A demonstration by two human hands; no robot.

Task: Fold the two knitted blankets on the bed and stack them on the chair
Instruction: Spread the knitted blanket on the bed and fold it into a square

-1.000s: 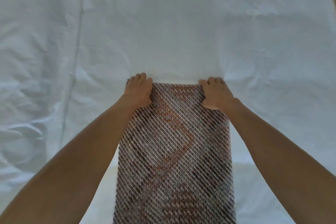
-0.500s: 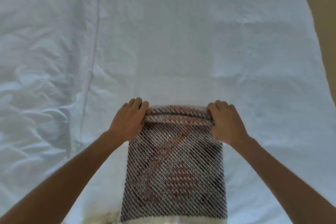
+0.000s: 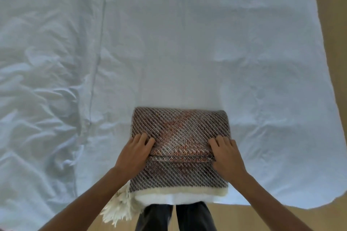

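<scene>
Folded knitted blanket on white bed sheet, left hand and right hand gripping its folded-over edge

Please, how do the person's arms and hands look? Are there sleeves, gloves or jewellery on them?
The left forearm and the right forearm are bare; no sleeve comes into view. The left hand and the right hand wear no gloves, and no ring, watch or bracelet shows. Dark trousers show below.
</scene>
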